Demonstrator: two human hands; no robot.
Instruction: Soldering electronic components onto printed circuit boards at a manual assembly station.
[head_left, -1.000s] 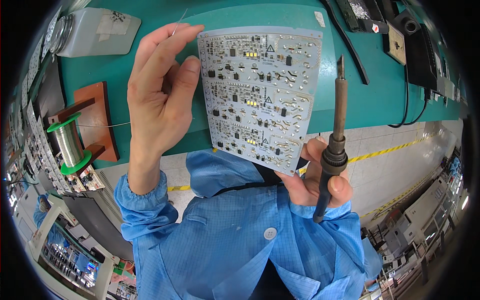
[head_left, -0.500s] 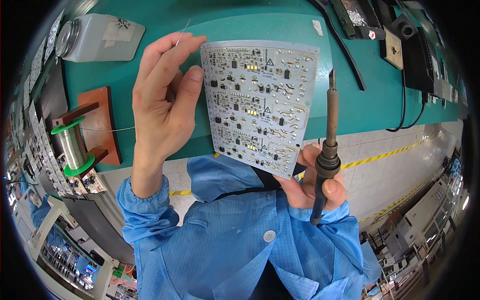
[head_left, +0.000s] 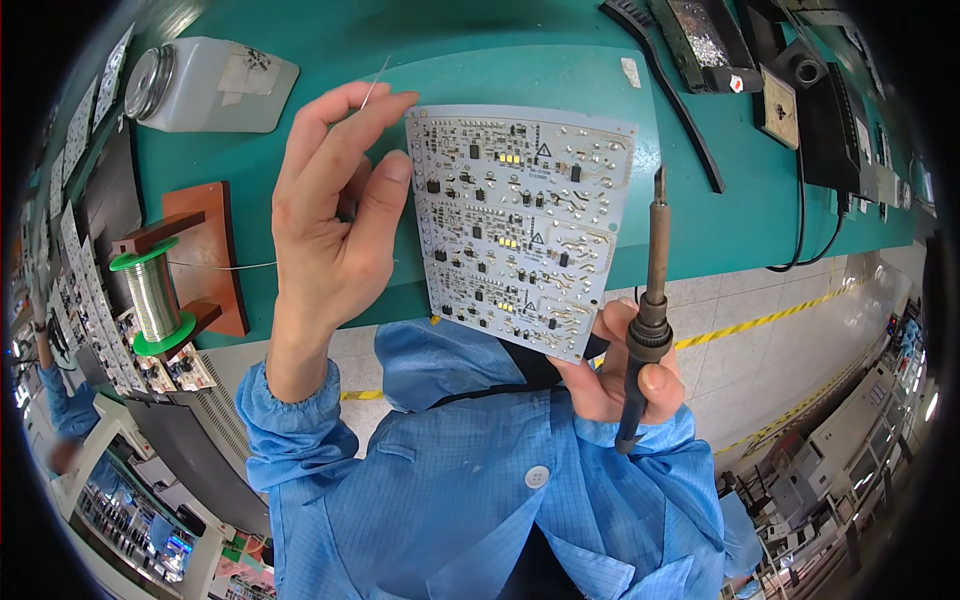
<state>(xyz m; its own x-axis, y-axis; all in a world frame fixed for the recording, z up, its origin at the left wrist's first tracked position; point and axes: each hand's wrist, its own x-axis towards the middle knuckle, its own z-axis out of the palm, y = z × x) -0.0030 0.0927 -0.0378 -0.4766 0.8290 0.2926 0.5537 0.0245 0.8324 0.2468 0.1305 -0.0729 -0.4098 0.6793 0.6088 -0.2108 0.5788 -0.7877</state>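
Observation:
A white circuit board [head_left: 515, 225], crowded with small parts in three repeated blocks, is held up slightly tilted. My right hand [head_left: 640, 375] grips its lower right corner and also holds a soldering iron [head_left: 650, 335] with the tip pointing up, beside the board's right edge and apart from it. My left hand [head_left: 335, 205] is at the board's upper left edge, fingers bent. A thin solder wire [head_left: 376, 80] sticks up from between its fingers. More wire runs from a solder spool [head_left: 155, 300] on a brown stand [head_left: 220, 260] to behind my left wrist.
On the green bench [head_left: 450, 65] stand a translucent bottle [head_left: 220, 85] at the far left and a soldering iron stand [head_left: 785, 105] at the far right, with a black brush [head_left: 680, 115] nearby. Several more boards [head_left: 85, 280] are racked at the left.
The view has shifted slightly, so the bench things sit a little lower. The board's top edge and my left hand appear lower too. Both hands keep their holds.

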